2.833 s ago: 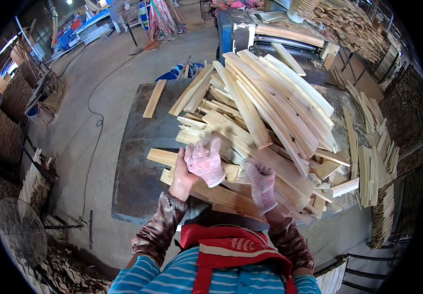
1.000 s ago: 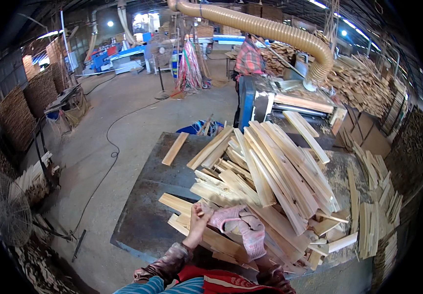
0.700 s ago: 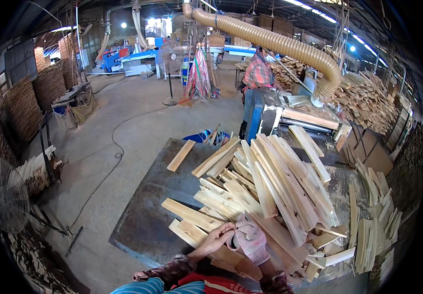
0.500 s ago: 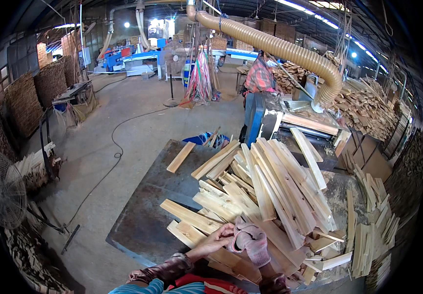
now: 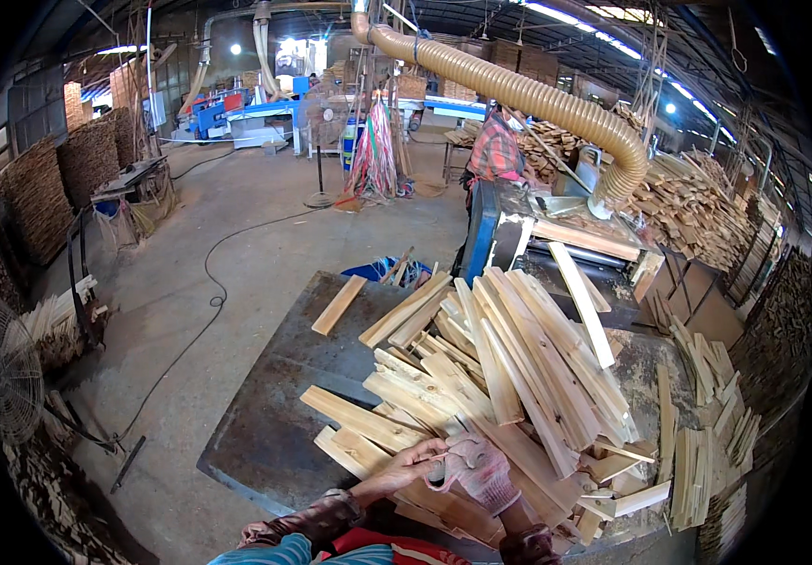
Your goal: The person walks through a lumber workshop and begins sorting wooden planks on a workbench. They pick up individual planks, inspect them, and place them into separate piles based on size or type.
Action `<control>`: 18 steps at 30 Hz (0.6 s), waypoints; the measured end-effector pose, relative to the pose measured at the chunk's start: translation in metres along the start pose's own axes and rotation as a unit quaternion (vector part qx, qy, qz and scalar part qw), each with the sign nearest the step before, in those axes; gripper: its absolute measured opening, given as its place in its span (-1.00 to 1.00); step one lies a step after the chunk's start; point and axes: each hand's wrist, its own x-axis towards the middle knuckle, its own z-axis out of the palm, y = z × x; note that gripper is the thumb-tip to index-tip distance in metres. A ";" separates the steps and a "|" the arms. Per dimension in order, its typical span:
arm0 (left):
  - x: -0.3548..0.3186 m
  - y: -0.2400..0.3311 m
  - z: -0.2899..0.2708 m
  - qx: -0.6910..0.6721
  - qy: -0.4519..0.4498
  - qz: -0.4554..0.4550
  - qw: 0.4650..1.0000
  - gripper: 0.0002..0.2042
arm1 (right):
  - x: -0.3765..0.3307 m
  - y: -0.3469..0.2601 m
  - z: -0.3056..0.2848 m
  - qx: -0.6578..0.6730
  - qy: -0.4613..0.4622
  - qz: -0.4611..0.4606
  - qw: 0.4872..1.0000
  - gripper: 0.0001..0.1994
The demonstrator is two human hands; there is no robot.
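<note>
My bare left hand [image 5: 412, 463] is at the near edge of the wood pile, thumb and fingers pinched together against the fingers of my right hand. On my right hand [image 5: 487, 478] is a stained, pinkish-white knit work glove, and its fingers curl toward the left. Whatever lies between the two hands is too small and hidden to make out. Pale wooden boards [image 5: 434, 499] lie under both hands. Beyond them, more long boards [image 5: 542, 363] are heaped lengthwise over the dark metal table [image 5: 265, 405].
Past the boards stands a blue-sided machine [image 5: 490, 221] with a tan ribbed hose [image 5: 519, 80] above it. A person in a plaid top [image 5: 497, 149] is behind it. Wood scraps [image 5: 698, 471] lie to the right. A floor fan [image 5: 1, 367] and a cable [image 5: 217, 301] are on the left.
My gloved right hand has turned and its fingers have folded down toward the left hand. The left hand stays pinched beside it. The view has shifted slightly.
</note>
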 end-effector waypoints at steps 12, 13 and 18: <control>0.027 0.060 -0.022 0.014 0.252 0.136 0.958 -0.92 | 0.002 -0.024 -0.009 0.064 0.233 0.050 0.969 -0.74; 0.028 0.066 -0.019 0.008 0.246 0.141 0.959 -0.94 | 0.001 -0.027 -0.007 0.098 0.222 0.049 0.969 -0.74; 0.030 0.068 0.007 0.064 0.230 0.178 0.955 -0.92 | 0.023 -0.049 -0.014 -0.046 0.033 0.116 0.992 -0.54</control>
